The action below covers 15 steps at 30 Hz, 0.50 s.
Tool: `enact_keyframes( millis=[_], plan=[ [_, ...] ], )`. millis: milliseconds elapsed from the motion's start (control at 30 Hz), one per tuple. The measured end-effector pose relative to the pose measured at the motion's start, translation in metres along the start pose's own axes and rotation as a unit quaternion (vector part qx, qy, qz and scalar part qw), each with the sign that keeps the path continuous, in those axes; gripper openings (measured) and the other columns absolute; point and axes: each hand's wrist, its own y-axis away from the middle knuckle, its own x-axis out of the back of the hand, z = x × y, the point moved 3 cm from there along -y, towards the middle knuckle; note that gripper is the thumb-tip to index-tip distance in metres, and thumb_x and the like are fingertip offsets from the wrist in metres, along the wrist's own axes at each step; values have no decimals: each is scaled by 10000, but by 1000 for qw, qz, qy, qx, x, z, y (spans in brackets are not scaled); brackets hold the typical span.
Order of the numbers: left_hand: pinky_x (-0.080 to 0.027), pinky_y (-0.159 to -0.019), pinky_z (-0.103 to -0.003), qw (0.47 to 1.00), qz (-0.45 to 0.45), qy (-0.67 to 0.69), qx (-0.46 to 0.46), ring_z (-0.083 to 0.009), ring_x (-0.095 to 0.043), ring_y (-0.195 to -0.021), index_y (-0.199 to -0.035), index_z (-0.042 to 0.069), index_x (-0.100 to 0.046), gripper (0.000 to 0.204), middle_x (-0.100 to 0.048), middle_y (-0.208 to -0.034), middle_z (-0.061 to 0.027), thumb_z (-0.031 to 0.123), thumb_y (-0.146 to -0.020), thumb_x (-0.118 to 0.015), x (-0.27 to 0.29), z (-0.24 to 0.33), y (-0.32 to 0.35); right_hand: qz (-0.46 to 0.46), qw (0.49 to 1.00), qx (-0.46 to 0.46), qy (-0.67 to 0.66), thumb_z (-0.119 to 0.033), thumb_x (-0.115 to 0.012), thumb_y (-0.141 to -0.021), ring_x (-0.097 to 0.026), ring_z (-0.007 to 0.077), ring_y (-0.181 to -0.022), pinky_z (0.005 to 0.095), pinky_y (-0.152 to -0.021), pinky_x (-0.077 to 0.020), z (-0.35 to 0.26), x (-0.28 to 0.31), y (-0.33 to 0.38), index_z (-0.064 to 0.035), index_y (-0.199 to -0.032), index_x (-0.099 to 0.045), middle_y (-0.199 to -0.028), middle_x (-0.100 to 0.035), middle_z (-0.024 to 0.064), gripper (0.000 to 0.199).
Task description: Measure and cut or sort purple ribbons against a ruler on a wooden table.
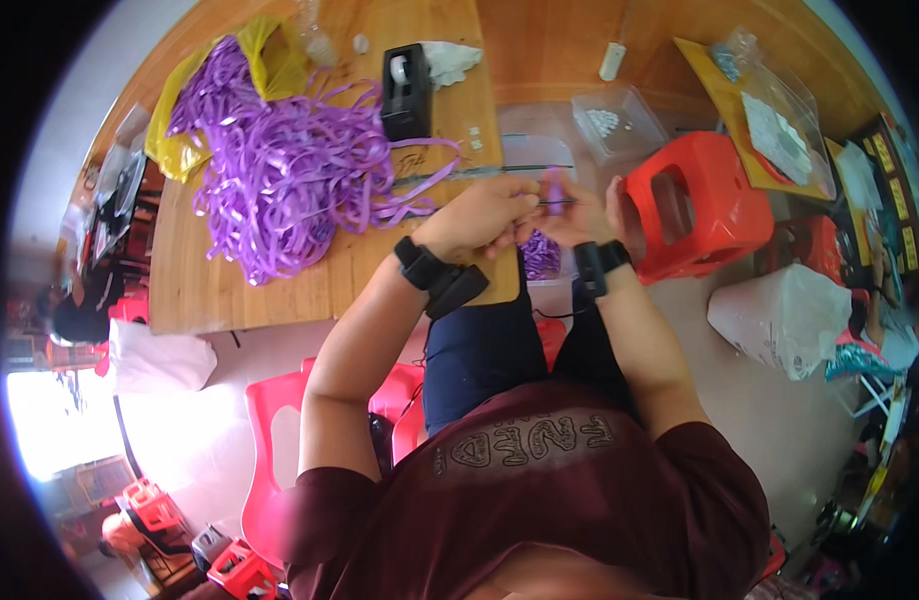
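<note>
My left hand (488,212) and my right hand (580,215) meet over the right edge of the wooden table (195,310). The left fingers are pinched at one end of a thin dark rod (552,202) that spans the gap between the hands. A short purple ribbon (556,184) stands up at the right fingers, closed around it and slightly blurred. Left of my hands lies a big tangled heap of purple ribbon (280,180), spilling from a yellow plastic bag (180,155). Below my hands, a container partly hidden by them holds purple pieces (542,258).
A black tape dispenser (408,105) and crumpled white plastic (452,62) lie at the table's far side. Right of my hands stands a red stool (735,195), with a clear box (638,140) of small white pieces behind it. White sacks (785,315) stand on the floor.
</note>
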Motion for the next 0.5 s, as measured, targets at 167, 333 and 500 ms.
enact_keyframes(
  millis=[167,333,500],
  plan=[
    [-368,-409,-202,999,8,-34,-33,-48,-468,-470,-1310,59,-584,347,-571,-704,13,202,-1009,-487,0,2,10,-29,997,72,-12,-300,-649,-956,-590,197,-824,356,-740,-486,-53,13,46,-127,-964,-645,-863,-632,14,173],
    [-428,-455,-219,976,130,-129,-120,-48,-512,-538,-1250,21,-618,336,-608,-729,-13,211,-1004,-491,29,16,52,163,969,76,169,-246,-655,-955,-529,129,-694,333,-700,-460,-60,29,61,-152,-944,-613,-740,-548,-29,104],
    [-429,-455,-217,983,145,-63,-99,-43,-477,-519,-1250,12,-617,319,-595,-737,-3,177,-1010,-487,42,-8,75,173,910,-3,377,-280,-638,-964,-525,111,-644,294,-664,-457,-48,49,45,-79,-954,-718,-733,-555,-33,217]
  ],
)
